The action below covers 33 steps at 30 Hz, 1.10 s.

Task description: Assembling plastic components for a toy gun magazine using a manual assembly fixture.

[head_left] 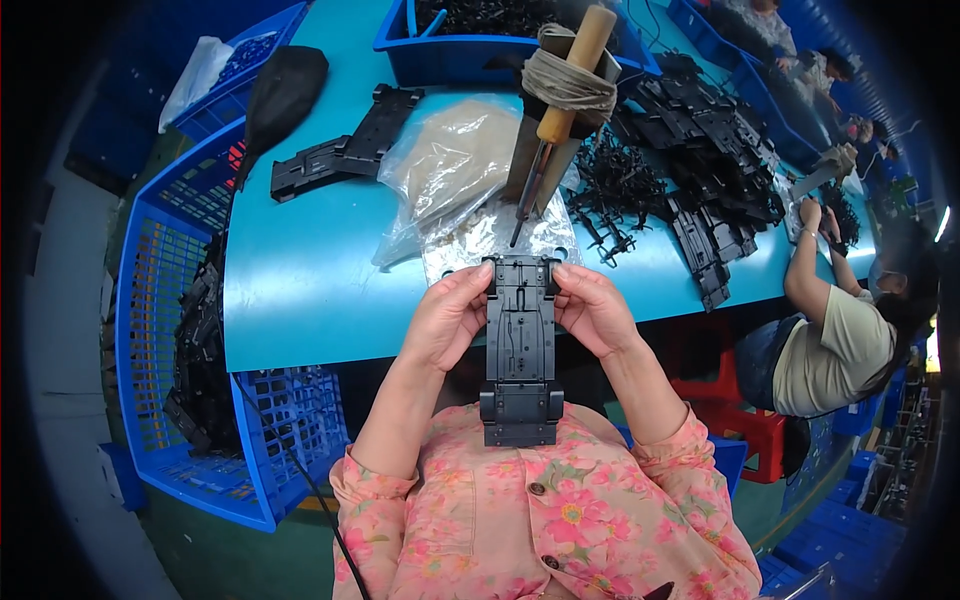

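Observation:
Between my two hands is a long black plastic chassis part (521,340), held up before my chest at the table's near edge. My left hand (452,312) pinches its far left corner, thumb on top. Its far right corner is gripped the same way by my right hand (594,306). Just beyond the part, a soldering iron (560,115) with a wooden handle points tip down, cord wound about its stand. Under the tip lies a clear plastic bag (500,225), beside a bag of tan material (455,155).
Several black chassis parts (700,150) pile up at the right, beside small black pieces (610,185). Two joined-looking parts (350,145) lie at the left. A blue basket (255,490) of black parts stands left of the table (290,320). A co-worker (835,335) sits at the right.

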### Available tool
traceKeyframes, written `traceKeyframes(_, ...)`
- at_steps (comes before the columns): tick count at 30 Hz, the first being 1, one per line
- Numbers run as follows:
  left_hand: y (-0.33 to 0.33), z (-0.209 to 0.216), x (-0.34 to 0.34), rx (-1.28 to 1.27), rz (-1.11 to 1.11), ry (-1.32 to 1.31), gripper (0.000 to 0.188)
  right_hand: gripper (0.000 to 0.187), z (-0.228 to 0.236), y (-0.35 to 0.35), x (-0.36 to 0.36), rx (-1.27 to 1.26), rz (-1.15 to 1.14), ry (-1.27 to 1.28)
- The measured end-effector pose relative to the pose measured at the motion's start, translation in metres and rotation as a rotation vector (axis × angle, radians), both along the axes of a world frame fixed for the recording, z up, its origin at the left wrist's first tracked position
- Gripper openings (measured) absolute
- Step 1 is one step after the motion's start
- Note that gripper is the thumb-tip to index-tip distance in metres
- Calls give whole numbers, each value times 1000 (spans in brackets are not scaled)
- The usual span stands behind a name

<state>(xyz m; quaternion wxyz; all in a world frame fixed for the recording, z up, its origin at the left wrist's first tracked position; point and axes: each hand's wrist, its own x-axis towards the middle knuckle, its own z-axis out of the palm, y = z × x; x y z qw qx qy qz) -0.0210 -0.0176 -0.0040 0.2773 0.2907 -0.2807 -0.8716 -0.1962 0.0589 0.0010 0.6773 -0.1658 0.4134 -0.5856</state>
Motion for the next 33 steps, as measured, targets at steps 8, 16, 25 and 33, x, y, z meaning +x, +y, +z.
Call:
traceKeyframes(8, -5, 5, -6, -3, -10, 31, 25, 24, 3, 0, -3, -67, -26, -14)
traceKeyframes(16, -8, 4, -6, 41, -27, 90, 21, 23, 5, 0, -4, -84, -43, 2)
traceKeyframes(25, -7, 5, -9, 41, -17, 100, 21, 21, 9, 1, -2, -77, -64, -5)
traceKeyframes(33, -8, 10, -10, 59, -8, 88, 21, 21, 14, 1, 0, -84, -65, -5)
